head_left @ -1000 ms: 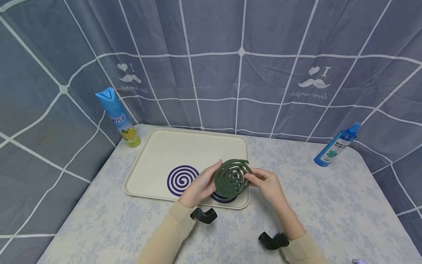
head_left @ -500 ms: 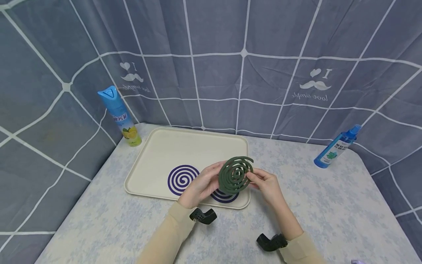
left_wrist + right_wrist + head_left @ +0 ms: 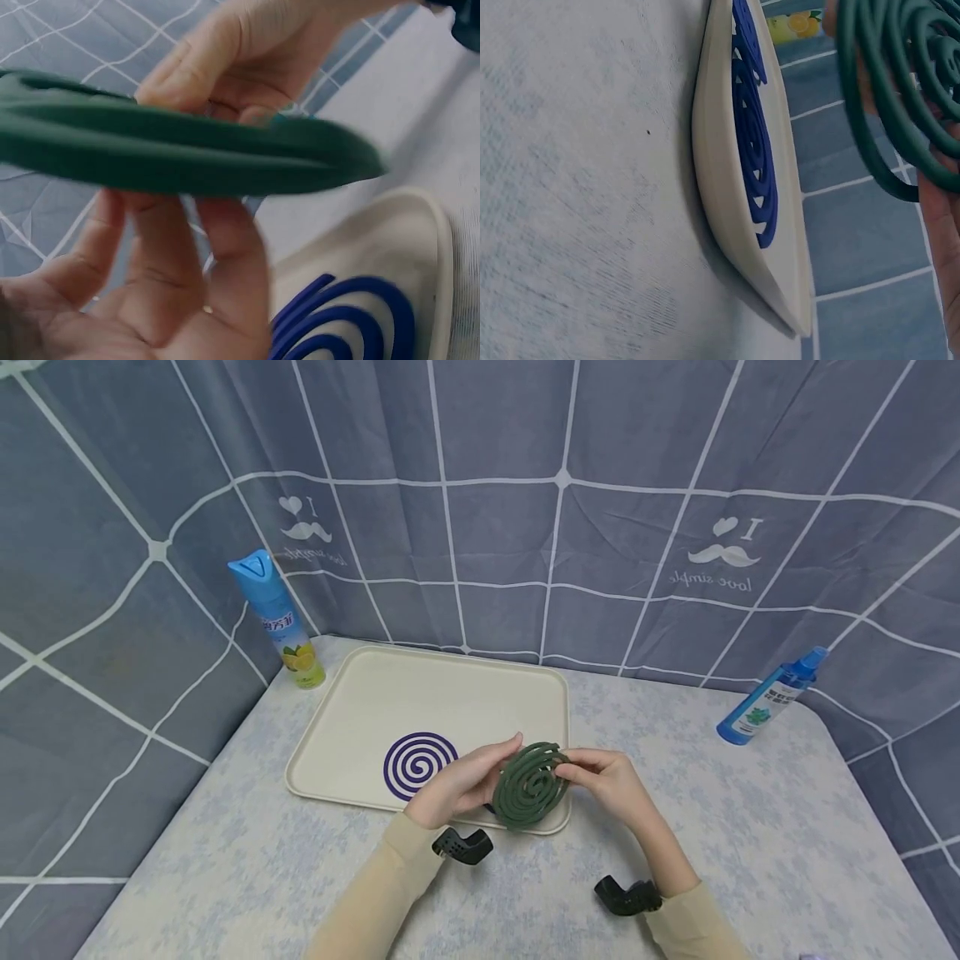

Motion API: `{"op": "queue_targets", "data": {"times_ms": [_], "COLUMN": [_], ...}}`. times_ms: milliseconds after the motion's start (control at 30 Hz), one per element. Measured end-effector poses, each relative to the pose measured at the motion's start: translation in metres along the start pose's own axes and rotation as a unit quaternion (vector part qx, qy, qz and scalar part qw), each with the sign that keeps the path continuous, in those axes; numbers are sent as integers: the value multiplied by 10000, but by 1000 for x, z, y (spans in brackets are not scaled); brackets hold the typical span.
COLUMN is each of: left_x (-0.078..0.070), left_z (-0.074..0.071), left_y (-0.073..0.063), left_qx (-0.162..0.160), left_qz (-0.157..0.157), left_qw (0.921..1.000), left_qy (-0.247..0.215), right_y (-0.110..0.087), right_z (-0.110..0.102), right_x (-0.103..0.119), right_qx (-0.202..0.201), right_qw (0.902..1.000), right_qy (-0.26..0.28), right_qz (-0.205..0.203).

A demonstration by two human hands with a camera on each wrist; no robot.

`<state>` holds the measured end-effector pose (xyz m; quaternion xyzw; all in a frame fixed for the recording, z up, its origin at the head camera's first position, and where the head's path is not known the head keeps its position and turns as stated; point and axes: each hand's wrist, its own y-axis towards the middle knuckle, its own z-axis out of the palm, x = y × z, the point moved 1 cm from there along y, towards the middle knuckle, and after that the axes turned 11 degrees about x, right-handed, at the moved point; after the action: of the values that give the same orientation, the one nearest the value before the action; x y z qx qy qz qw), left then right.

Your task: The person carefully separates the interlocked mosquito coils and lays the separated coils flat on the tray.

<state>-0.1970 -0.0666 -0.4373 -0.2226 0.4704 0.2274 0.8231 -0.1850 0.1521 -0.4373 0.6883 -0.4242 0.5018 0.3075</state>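
Observation:
Both hands hold a green mosquito coil (image 3: 528,789) over the right front part of a cream tray (image 3: 457,689). Its rings look stacked close in the left wrist view, where the coil (image 3: 187,154) shows edge-on. My left hand (image 3: 465,781) grips the left side, thumb up, with fingers against the underside. At the right edge, my right hand (image 3: 611,781) pinches the rings between thumb and fingers. A blue spiral coil (image 3: 418,766) lies flat on the tray left of my left hand. Another blue coil (image 3: 754,150) lies nearer the tray's right end, mostly hidden in the head view.
A blue and yellow spray can (image 3: 277,618) stands by the tray's back left corner. A blue spray bottle (image 3: 768,697) stands at the back right of the patterned table (image 3: 247,868). A grey gridded curtain (image 3: 495,535) hangs behind and at the left.
The green coil first shifts slightly right and up, then comes down toward the front and tilts differently. It now covers most of the right blue coil. Both hands keep hold of it.

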Motion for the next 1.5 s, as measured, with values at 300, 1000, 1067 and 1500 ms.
{"op": "queue_targets", "data": {"times_ms": [300, 1000, 1067, 1500], "left_x": [-1, 0, 0, 3], "left_z": [4, 6, 6, 7], "left_y": [0, 0, 0, 3], "left_qx": [9, -651, -662, -775], "left_qz": [-437, 243, 594, 964], "left_qw": [9983, 9969, 9941, 9920], "left_qy": [374, -365, -616, -247], "right_y": [-2, -1, -1, -1], "right_z": [-2, -4, -4, 0], "right_x": [10, 10, 6, -4], "right_qx": [280, 256, 262, 138], "right_qw": [9845, 9994, 9991, 9976], "right_qy": [-1192, -197, 159, 586], "right_qz": [-1252, 159, 302, 343]}}
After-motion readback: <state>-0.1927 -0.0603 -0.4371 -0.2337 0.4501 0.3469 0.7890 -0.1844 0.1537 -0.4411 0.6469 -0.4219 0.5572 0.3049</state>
